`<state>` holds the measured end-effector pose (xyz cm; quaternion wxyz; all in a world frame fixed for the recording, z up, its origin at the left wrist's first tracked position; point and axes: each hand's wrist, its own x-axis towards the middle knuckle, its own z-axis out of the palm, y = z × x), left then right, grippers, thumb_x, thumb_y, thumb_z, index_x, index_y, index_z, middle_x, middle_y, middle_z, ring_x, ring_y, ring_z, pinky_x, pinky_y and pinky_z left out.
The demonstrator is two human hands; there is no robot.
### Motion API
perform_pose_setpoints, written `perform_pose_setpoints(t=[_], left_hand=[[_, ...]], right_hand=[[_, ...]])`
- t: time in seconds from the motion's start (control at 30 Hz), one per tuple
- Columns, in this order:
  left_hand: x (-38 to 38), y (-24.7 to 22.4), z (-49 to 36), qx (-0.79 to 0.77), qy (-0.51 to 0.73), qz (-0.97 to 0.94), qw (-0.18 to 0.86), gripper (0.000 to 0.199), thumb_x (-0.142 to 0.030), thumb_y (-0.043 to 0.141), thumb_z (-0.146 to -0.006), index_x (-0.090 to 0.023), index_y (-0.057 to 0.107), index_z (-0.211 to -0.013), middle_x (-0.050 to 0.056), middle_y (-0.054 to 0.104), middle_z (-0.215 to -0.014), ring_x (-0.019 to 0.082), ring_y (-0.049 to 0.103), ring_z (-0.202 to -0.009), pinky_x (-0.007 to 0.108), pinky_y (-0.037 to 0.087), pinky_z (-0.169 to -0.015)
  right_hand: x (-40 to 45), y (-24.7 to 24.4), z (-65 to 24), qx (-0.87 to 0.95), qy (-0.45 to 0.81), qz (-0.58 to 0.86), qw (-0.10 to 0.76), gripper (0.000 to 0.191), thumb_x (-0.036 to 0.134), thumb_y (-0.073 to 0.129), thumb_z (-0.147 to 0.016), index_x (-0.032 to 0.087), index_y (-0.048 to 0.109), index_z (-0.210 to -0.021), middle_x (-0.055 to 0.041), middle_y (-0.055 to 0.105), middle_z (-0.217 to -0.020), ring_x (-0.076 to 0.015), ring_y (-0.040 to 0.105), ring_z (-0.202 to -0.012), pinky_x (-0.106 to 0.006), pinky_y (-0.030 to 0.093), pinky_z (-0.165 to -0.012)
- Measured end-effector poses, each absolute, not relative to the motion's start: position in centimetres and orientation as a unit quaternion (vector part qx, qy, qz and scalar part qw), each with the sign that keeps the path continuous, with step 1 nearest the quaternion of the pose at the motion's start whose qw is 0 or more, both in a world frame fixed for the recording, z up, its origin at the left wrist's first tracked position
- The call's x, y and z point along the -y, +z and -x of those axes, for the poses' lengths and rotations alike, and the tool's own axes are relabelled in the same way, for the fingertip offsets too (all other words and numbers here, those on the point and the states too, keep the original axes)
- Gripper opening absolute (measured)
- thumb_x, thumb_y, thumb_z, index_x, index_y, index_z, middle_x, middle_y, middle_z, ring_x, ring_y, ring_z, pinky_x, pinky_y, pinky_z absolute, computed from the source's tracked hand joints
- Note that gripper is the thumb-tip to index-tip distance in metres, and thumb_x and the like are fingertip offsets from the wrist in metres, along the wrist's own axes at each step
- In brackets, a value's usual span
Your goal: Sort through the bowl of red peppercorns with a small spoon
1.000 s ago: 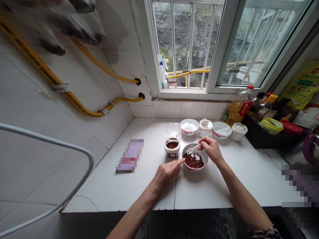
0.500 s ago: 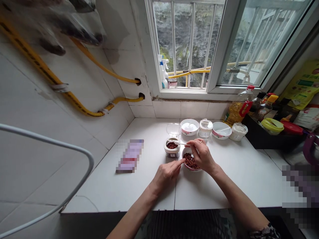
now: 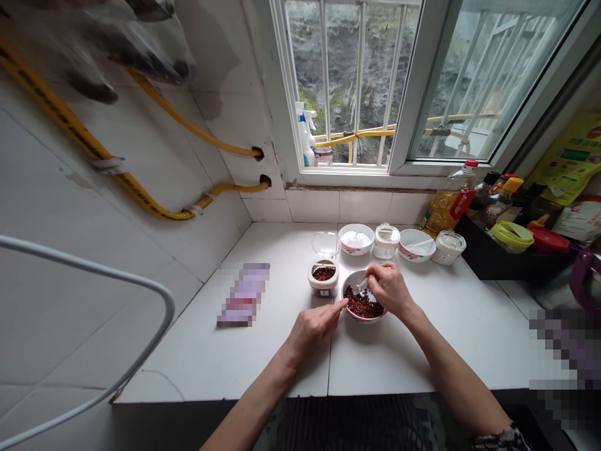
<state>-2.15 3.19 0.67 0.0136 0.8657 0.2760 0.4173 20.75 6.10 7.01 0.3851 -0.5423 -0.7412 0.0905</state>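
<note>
My right hand (image 3: 387, 289) is closed round the handle of a small white spoon (image 3: 359, 287), whose bowl end dips into a white bowl (image 3: 347, 280) of reddish-brown grains (image 3: 364, 305) that look like Sichuan peppercorns. At the bowl's left edge is my left hand (image 3: 315, 327), fingers stretched out and fingertips touching the rim. Just left of the bowl stands a seasoning jar (image 3: 323, 288) holding the same grains, its clear lid (image 3: 325, 243) flipped up at the back.
Behind are a bowl of white powder (image 3: 357, 240), a lidded jar (image 3: 387, 242), a bowl with a white spoon in it (image 3: 416, 245) and another jar (image 3: 449, 248). An oil bottle (image 3: 446, 207) and a black rack (image 3: 488, 250) stand right. A blurred purple packet (image 3: 244, 294) lies left.
My right hand has moved the spoon from over the seasoning jar rightward and down into the bowl of grains. My left hand stays at the bowl's rim.
</note>
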Motion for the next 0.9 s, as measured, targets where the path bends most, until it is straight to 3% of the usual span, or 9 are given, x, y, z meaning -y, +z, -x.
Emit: perform_pose_setpoints(t=[0.13, 0.33, 0.47, 0.73, 0.9], left_hand=[[-3.3, 0.6, 2.2, -0.269, 0.415, -0.869, 0.004, 0.042, -0.010, 0.045, -0.100, -0.016, 0.052, -0.141, 0.008, 0.077, -0.091, 0.014, 0.074, -0.069, 0.022, 0.060, -0.063], [-3.2, 0.7, 2.3, -0.273, 0.400, -0.875, 0.006, 0.046, -0.009, 0.044, -0.099, -0.017, 0.049, -0.145, 0.006, 0.076, -0.085, 0.013, 0.072, -0.065, 0.021, 0.058, -0.059], [-3.1, 0.7, 2.3, -0.274, 0.399, -0.875, 0.002, 0.046, -0.010, 0.044, -0.100, -0.017, 0.049, -0.145, 0.007, 0.076, -0.085, 0.014, 0.072, -0.065, 0.021, 0.058, -0.061], [-3.1, 1.1, 2.2, -0.272, 0.411, -0.870, 0.002, 0.041, -0.011, 0.044, -0.101, -0.017, 0.052, -0.141, 0.009, 0.076, -0.093, 0.014, 0.073, -0.071, 0.022, 0.060, -0.063], [-3.0, 1.4, 2.1, -0.274, 0.411, -0.869, 0.005, 0.043, -0.011, 0.044, -0.101, -0.019, 0.050, -0.143, 0.010, 0.076, -0.102, 0.015, 0.075, -0.078, 0.022, 0.061, -0.066]], right_hand=[[-6.0, 7.3, -20.5, 0.722, 0.141, 0.542, 0.406, 0.018, 0.018, 0.049, -0.079, 0.024, 0.064, -0.071, -0.0007, 0.070, -0.060, -0.0216, 0.065, -0.074, -0.038, 0.047, -0.089], [-6.0, 8.1, -20.9, 0.629, 0.294, 0.539, 0.477, 0.013, 0.025, 0.050, -0.076, 0.022, 0.063, -0.073, 0.0003, 0.069, -0.057, -0.0180, 0.066, -0.055, -0.029, 0.052, -0.062], [-6.1, 8.0, -21.0, 0.598, 0.343, 0.523, 0.501, 0.014, 0.030, 0.053, -0.074, 0.020, 0.063, -0.074, -0.0001, 0.068, -0.055, -0.0182, 0.067, -0.055, -0.029, 0.053, -0.061], [-6.3, 7.8, -21.2, 0.599, 0.337, 0.530, 0.497, 0.014, 0.031, 0.051, -0.074, 0.021, 0.062, -0.074, -0.0002, 0.068, -0.056, -0.0183, 0.066, -0.056, -0.030, 0.052, -0.061], [-6.0, 7.6, -20.6, 0.670, 0.263, 0.538, 0.439, 0.013, 0.021, 0.049, -0.073, 0.023, 0.060, -0.068, 0.0021, 0.066, -0.052, -0.0166, 0.063, -0.053, -0.029, 0.050, -0.063]])
